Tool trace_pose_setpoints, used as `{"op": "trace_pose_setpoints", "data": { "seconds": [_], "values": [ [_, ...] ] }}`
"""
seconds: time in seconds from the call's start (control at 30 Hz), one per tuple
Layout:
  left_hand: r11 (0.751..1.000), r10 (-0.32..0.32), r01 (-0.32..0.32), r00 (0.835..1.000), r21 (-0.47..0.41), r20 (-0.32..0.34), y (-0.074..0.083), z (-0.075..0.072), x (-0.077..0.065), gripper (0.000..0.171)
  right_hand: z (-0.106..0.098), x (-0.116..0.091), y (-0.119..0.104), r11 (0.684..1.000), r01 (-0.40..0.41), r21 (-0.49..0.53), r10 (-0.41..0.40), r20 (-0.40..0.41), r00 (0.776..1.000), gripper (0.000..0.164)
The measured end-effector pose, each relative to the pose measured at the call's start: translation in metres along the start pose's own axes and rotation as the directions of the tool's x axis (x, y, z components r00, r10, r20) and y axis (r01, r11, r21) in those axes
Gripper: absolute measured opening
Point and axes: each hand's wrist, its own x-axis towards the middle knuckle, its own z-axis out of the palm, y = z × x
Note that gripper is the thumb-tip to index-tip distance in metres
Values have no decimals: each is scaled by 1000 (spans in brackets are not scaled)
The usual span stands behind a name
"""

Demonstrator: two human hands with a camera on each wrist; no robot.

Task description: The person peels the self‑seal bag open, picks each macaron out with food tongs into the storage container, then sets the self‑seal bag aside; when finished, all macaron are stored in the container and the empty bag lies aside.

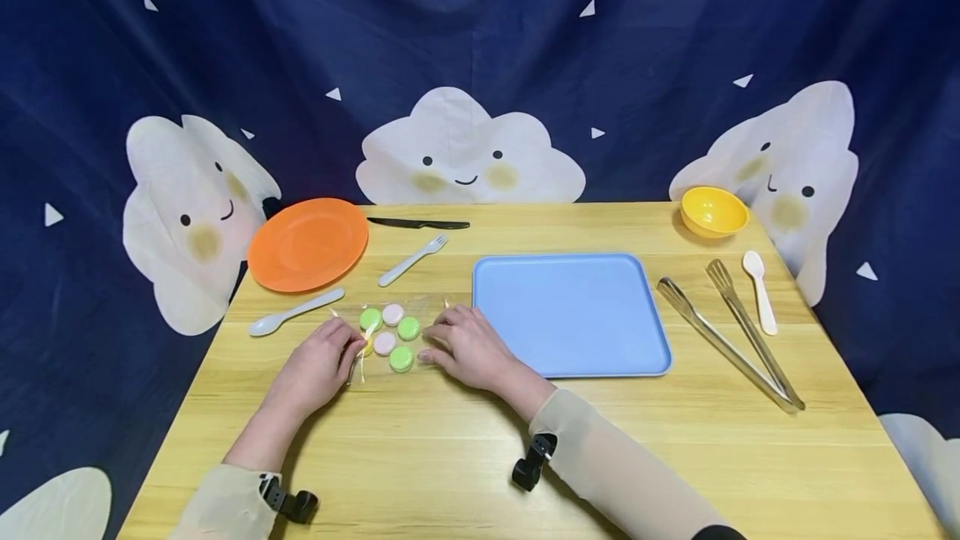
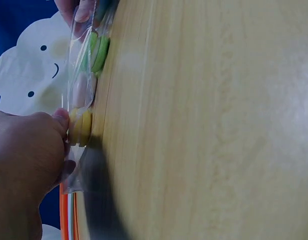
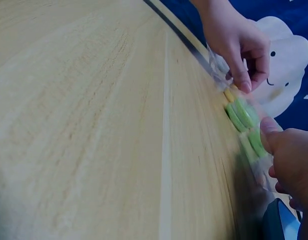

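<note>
A clear plastic bag (image 1: pixel 427 307) of macarons lies near the middle left of the table. Through the film show green macarons (image 1: pixel 401 358), pale pink macarons (image 1: pixel 385 343) and a yellow macaron (image 1: pixel 368 347). My left hand (image 1: pixel 318 363) pinches the left side of the bag beside the yellow macaron, which its fingers partly cover in the head view. At the opposite end, my right hand (image 1: pixel 471 347) holds the bag's right edge between thumb and fingers. In the left wrist view the bag (image 2: pixel 76 50) stretches between both hands.
A blue tray (image 1: pixel 570 315) sits just right of the bag. Around the left are an orange plate (image 1: pixel 307 244), a spoon (image 1: pixel 296 312), a fork (image 1: pixel 412 261) and a black knife (image 1: pixel 418 223). Metal tongs (image 1: pixel 738 340), a white spoon (image 1: pixel 761 294) and a yellow bowl (image 1: pixel 714 212) lie right.
</note>
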Motion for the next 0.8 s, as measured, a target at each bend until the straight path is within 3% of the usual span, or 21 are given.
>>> {"op": "trace_pose_setpoints", "data": {
  "seconds": [0.2, 0.37, 0.6, 0.8],
  "values": [
    [999, 21, -23, 997, -24, -74, -3, 7, -1, 9, -2, -4, 4, 1000, 8, 13, -8, 6, 1000, 44],
    [998, 4, -12, 992, -63, -128, -4, 11, -3, 10, -11, -6, 6, 999, -6, 33, 5, 27, 1000, 47],
    [992, -50, 26, 981, -126, -188, -4, 16, -6, 12, -31, -13, 13, 997, 1, 73, -1, 6, 1000, 45],
    [986, -74, 39, 974, -163, -213, -6, 18, -6, 9, -56, -25, 21, 983, -27, 181, 32, -25, 999, 41]
  ]
}}
